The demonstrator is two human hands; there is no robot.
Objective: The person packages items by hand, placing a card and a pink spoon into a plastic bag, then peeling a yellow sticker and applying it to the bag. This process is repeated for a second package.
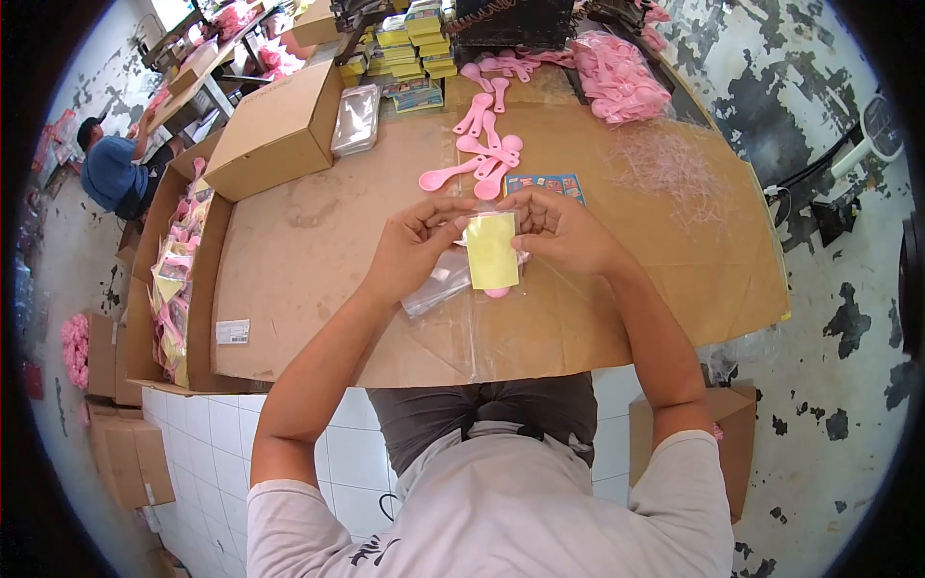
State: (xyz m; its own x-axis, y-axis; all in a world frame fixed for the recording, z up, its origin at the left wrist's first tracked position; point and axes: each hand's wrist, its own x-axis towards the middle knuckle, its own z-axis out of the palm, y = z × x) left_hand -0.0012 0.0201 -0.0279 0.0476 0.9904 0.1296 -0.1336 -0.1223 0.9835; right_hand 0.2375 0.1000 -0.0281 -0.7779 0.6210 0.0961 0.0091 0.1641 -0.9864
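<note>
Between my two hands is a small clear plastic bag with a yellow card [492,252] in it, and a bit of pink shows below the card. My left hand [416,243] pinches the bag's upper left edge. On the upper right edge, my right hand [564,231] grips it with thumb and fingers. An empty clear bag [438,286] lies on the cardboard beneath my left hand. Just beyond my hands are loose pink spoons [489,154] and a blue printed card [554,185].
A cardboard box [275,130] and a stack of clear bags [356,119] stand at the back left. Packed spoons fill an open box [210,289] at left. Bagged pink spoons [620,77] and card stacks [424,37] lie at the back. A person [114,169] sits far left.
</note>
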